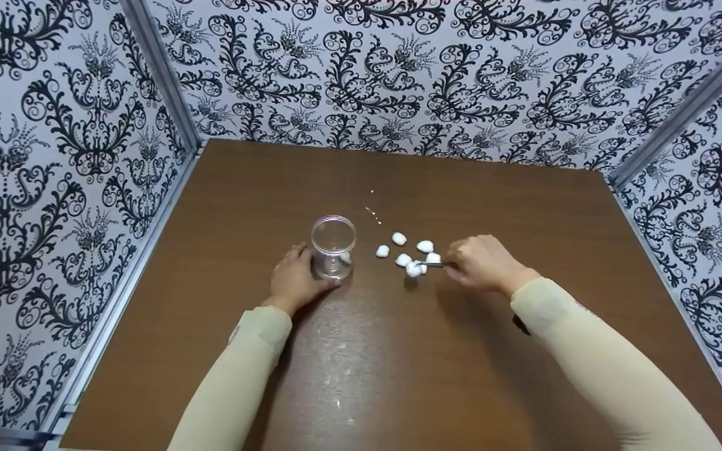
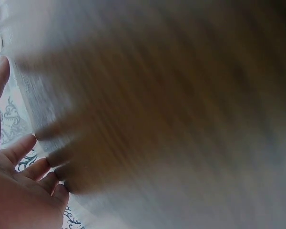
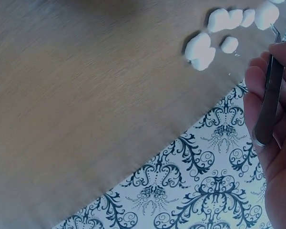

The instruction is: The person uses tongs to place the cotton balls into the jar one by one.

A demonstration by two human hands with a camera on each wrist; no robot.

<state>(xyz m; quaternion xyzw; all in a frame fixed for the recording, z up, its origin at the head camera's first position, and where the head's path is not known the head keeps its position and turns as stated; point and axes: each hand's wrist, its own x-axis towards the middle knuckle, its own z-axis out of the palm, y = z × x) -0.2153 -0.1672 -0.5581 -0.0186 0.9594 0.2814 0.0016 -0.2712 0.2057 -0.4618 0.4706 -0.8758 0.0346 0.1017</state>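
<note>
A clear plastic jar [image 1: 334, 241] stands on the table, with a white cotton ball [image 1: 345, 257] visible inside near its base. My left hand [image 1: 295, 279] holds the jar low on its left side, thumb in front and fingers behind. The left wrist view shows the left hand's [image 2: 26, 176] fingers bent, but the jar is not clearly visible there. Metal tweezers [image 3: 270, 98] are pinched in my right hand [image 1: 483, 262]. At the tweezers' tips is a cotton ball [image 1: 413, 270], appearing slightly above the table. Several more cotton balls [image 1: 425, 246] lie close around it.
The brown wooden table [image 1: 261, 188] is bounded by patterned panels [image 1: 386, 69] at the back and sides, with grey metal posts [image 1: 163, 75] at the corners. Tiny pale specks [image 1: 373, 216] lie beyond the cotton balls.
</note>
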